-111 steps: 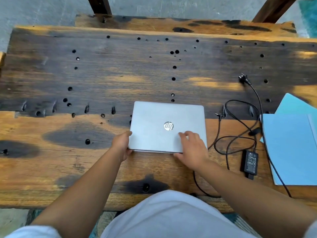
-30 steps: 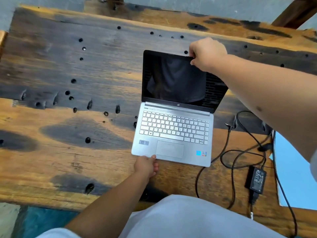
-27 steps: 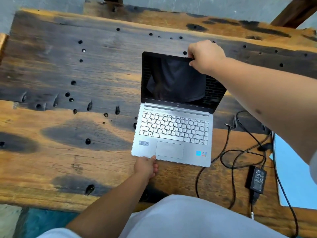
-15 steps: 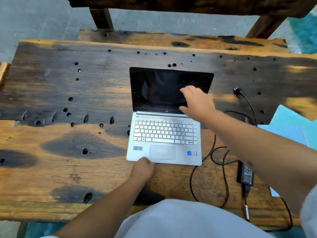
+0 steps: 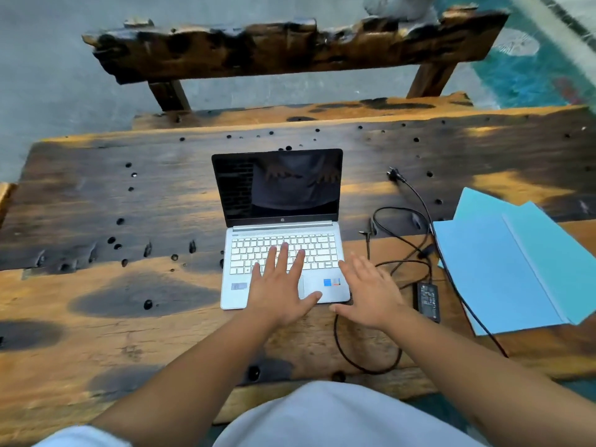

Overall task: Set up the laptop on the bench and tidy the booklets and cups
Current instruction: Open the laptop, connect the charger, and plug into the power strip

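Note:
A silver laptop (image 5: 280,201) stands with its lid up in the middle of the wooden bench (image 5: 129,195), its screen dark. My left hand (image 5: 280,285) lies flat with spread fingers over the keyboard and trackpad. My right hand (image 5: 367,291) is spread with straight fingers just off the laptop's right front corner, above the wood. Light blue booklets (image 5: 503,269) lie overlapped at the right of the bench. No cups are in view.
A black charger brick (image 5: 427,300) and its looped cable (image 5: 403,233) lie between the laptop and the booklets, with the plug (image 5: 394,175) farther back. The cable also loops near the front edge. A wooden backrest beam (image 5: 290,46) rises behind the bench.
The laptop lid has been raised. My right hand left the lid's top edge and came back beside the right front corner. My left hand moved from the front edge onto the keyboard.

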Demonstrator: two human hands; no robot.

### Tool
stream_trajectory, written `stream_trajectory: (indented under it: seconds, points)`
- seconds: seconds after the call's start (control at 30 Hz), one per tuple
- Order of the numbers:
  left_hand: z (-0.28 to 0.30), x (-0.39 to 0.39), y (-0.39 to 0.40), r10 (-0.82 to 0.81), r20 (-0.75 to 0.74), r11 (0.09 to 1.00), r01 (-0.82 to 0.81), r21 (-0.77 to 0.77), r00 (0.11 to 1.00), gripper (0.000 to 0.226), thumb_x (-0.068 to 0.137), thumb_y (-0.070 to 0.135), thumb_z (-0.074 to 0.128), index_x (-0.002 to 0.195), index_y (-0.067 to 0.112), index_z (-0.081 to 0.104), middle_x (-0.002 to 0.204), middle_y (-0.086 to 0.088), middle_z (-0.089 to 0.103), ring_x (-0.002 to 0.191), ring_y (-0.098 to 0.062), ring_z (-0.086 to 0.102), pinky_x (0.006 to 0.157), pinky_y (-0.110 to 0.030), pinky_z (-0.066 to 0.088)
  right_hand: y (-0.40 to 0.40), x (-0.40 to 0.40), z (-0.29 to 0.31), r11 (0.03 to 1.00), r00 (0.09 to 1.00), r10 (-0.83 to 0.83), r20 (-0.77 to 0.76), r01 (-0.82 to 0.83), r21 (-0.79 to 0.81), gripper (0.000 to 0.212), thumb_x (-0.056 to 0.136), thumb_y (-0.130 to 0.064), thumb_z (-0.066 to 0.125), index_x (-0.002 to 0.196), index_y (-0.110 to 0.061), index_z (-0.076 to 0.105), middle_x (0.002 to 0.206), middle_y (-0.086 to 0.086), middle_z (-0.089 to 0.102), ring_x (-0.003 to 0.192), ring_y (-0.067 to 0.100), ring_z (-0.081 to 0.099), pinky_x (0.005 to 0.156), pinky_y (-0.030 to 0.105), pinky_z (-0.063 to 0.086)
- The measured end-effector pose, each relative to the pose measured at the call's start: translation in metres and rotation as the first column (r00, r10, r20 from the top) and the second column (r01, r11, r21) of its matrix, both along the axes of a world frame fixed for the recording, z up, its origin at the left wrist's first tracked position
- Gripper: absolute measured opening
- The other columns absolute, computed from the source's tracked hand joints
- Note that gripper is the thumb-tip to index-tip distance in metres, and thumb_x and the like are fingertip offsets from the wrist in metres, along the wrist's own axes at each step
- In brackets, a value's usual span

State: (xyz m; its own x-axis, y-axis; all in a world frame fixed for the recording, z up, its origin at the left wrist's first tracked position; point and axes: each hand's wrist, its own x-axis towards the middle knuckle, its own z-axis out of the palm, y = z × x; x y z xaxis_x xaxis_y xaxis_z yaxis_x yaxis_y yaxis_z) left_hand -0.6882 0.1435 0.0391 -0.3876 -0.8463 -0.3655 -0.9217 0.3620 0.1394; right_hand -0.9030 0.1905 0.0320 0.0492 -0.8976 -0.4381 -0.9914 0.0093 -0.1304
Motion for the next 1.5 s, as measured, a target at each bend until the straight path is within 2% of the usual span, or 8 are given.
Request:
stream_trajectory:
  seconds: [0.27,0.43,0.57,0.8,1.0,1.23,1.37,1.5]
  points:
    - [-0.003,-0.035,-0.009,-0.124,0.108,0.992,0.121,0.035,0.986,0.093,0.079,0.081,0.014,0.155,0.031,-0.004,0.165,-0.006,-0.010,0.150,-0.030,-0.012,0.117,-0.056,0.005,-0.010,-0.035,0.003,0.999,1.000,0.004,-0.009,-0.003,0.033,0.094,0.081,-0.071,0.050,0.155,-0.029,0.011,0.167,0.004,0.004,0.153,0.022,0.006,0.118,0.050,0.021]
    - [-0.014,-0.065,-0.027,-0.116,0.089,0.991,0.110,0.071,0.989,0.091,0.081,0.080,0.019,0.155,0.031,-0.003,0.165,-0.005,-0.010,0.151,-0.029,-0.010,0.118,-0.056,0.007,-0.035,-0.059,-0.003,0.998,1.000,-0.029,-0.001,0.029,0.053,0.079,0.086,-0.062,0.052,0.151,-0.025,0.026,0.164,0.006,0.017,0.149,0.025,0.019,0.114,0.047,0.029]
    - [-0.032,-0.086,-0.048,-0.101,0.078,0.991,0.094,0.095,0.992,0.089,0.083,0.077,0.023,0.155,0.030,0.000,0.165,-0.005,-0.006,0.151,-0.029,-0.006,0.119,-0.054,0.010,-0.071,-0.082,-0.021,0.989,0.990,-0.125,0.065,0.119,0.093,0.053,0.091,-0.046,0.054,0.139,-0.022,0.047,0.145,0.006,0.045,0.133,0.028,0.039,0.105,0.042,0.042]
    - [-0.084,-0.115,-0.091,-0.115,0.019,0.990,0.113,0.082,0.993,0.085,0.088,0.068,0.030,0.156,0.021,0.009,0.165,-0.010,0.002,0.151,-0.029,-0.002,0.119,-0.052,0.014,-0.137,-0.117,-0.069,0.932,0.912,-0.358,0.198,0.338,0.129,0.038,0.092,-0.032,0.057,0.126,-0.017,0.054,0.122,0.014,0.059,0.113,0.036,0.057,0.090,0.044,0.052]
    - [-0.118,-0.121,-0.111,-0.114,-0.096,0.991,0.107,-0.083,0.989,0.068,0.091,0.054,0.044,0.146,0.014,0.038,0.155,-0.014,0.031,0.141,-0.034,0.027,0.112,-0.050,0.029,-0.156,-0.125,-0.105,0.918,0.903,-0.394,0.169,0.380,0.112,0.027,0.092,-0.036,0.055,0.111,-0.018,0.062,0.110,0.014,0.068,0.101,0.039,0.063,0.078,0.043,0.054]
    - [-0.140,-0.127,-0.118,-0.054,-0.122,0.986,0.033,-0.166,0.991,0.056,0.093,0.043,0.048,0.141,0.014,0.044,0.145,-0.014,0.040,0.126,-0.034,0.039,0.103,-0.047,0.035,-0.167,-0.111,-0.122,0.940,0.877,-0.335,0.344,0.337,0.056,0.022,0.094,-0.032,0.058,0.103,-0.015,0.069,0.106,0.014,0.071,0.102,0.038,0.062,0.080,0.042,0.052]
    - [-0.143,-0.130,-0.122,-0.041,-0.135,0.980,0.014,-0.197,0.990,0.055,0.091,0.043,0.050,0.139,0.016,0.046,0.140,-0.013,0.043,0.120,-0.032,0.043,0.099,-0.045,0.036,-0.183,-0.096,-0.122,0.933,0.840,-0.356,0.409,0.344,0.104,0.020,0.094,-0.032,0.059,0.101,-0.017,0.071,0.103,0.013,0.073,0.101,0.035,0.064,0.089,0.040,0.050]
    - [-0.147,-0.130,-0.124,-0.039,-0.134,0.981,0.012,-0.196,0.990,0.057,0.089,0.044,0.052,0.139,0.017,0.046,0.137,-0.013,0.044,0.119,-0.032,0.044,0.096,-0.045,0.036,-0.189,-0.091,-0.125,0.914,0.804,-0.402,0.437,0.382,0.137,0.017,0.093,-0.031,0.063,0.096,-0.019,0.073,0.099,0.011,0.074,0.100,0.032,0.064,0.086,0.037,0.051]
